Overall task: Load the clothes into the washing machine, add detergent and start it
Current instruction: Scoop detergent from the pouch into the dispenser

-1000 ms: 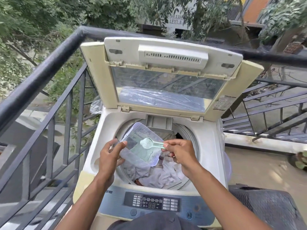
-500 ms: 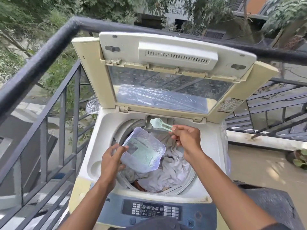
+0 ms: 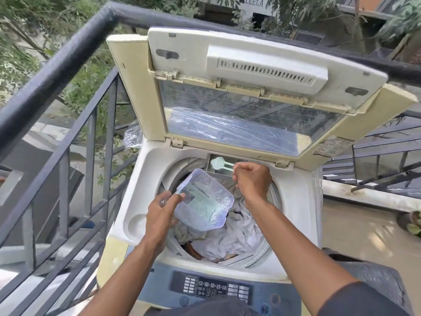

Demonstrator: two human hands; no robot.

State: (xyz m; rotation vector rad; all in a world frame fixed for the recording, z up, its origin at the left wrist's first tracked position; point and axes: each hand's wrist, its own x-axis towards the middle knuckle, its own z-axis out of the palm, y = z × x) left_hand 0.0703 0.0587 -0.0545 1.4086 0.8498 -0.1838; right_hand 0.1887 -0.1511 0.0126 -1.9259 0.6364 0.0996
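A cream top-loading washing machine (image 3: 145, 179) stands with its lid (image 3: 250, 92) raised. White clothes (image 3: 237, 238) fill the drum. My left hand (image 3: 161, 215) grips a clear plastic detergent container (image 3: 205, 201), tilted over the drum, with pale green powder inside. My right hand (image 3: 251, 179) pinches the handle of a small pale green scoop (image 3: 219, 163). The scoop's bowl sits over the detergent compartment (image 3: 225, 166) at the back rim of the drum opening.
The machine's control panel (image 3: 211, 286) with buttons and display lies at the near edge. A dark metal railing (image 3: 68, 65) runs along the left and behind the machine. A dark grey basket (image 3: 373, 283) stands at the lower right on the balcony floor.
My right hand carried the scoop from above the container up and back to the compartment at the drum's rear rim. The left hand kept the container tilted over the drum.
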